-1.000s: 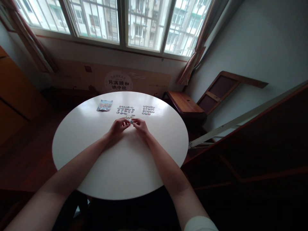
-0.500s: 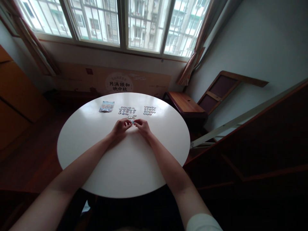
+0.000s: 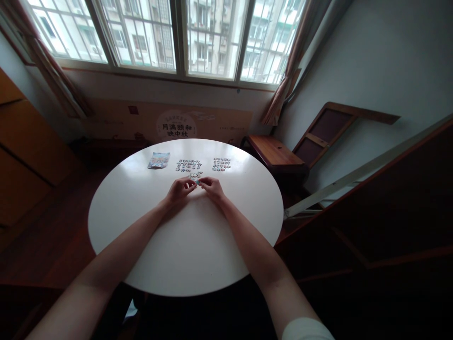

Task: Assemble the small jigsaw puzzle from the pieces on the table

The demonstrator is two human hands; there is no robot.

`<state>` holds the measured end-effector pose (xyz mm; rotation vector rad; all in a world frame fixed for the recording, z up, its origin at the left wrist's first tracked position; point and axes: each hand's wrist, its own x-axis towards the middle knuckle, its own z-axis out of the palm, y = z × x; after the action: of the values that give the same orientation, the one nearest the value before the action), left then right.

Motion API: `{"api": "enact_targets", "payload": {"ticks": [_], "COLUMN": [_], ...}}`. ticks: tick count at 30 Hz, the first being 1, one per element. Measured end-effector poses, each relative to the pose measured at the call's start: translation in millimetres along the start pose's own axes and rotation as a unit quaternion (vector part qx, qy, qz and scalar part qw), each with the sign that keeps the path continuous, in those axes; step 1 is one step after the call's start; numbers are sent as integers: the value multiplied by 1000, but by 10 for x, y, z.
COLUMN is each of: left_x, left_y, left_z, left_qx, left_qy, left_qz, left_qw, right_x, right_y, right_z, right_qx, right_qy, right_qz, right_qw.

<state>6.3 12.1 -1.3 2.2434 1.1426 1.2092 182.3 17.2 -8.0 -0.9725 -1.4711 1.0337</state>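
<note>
My left hand (image 3: 180, 189) and my right hand (image 3: 211, 187) rest on the round white table (image 3: 184, 255), fingertips meeting. Both hands pinch a small bluish jigsaw piece (image 3: 197, 182) between them. Just beyond my fingers lie a few loose pieces (image 3: 195, 175). Farther back, two groups of laid-out jigsaw pieces sit side by side: the left group (image 3: 188, 165) and the right group (image 3: 221, 164). A small printed picture card (image 3: 159, 160) lies to their left.
A wooden stool or low table (image 3: 272, 152) stands right of the round table, with a wooden frame (image 3: 332, 130) leaning on the wall. A cardboard panel with printed characters (image 3: 176, 126) stands under the window. A wooden cabinet (image 3: 24, 151) is at left.
My hands stay together on the small piece with only slight finger shifts. The view has moved a little, so the table sits slightly lower and to the right.
</note>
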Motion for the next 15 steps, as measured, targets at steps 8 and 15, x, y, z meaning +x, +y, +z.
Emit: {"api": "enact_targets", "payload": {"ticks": [8, 15], "left_x": [-4, -7], "left_y": [-6, 7], "left_z": [1, 4], "left_qx": [6, 12], "left_qy": [-10, -15], "left_qz": [3, 9], "left_qw": [1000, 1000], "right_x": [-4, -10], "right_y": [-19, -6], "right_z": [-14, -20], "right_qx": [-2, -14], "right_qy": [-7, 0], "right_qz": [7, 0], "right_qw": [1000, 1000]}}
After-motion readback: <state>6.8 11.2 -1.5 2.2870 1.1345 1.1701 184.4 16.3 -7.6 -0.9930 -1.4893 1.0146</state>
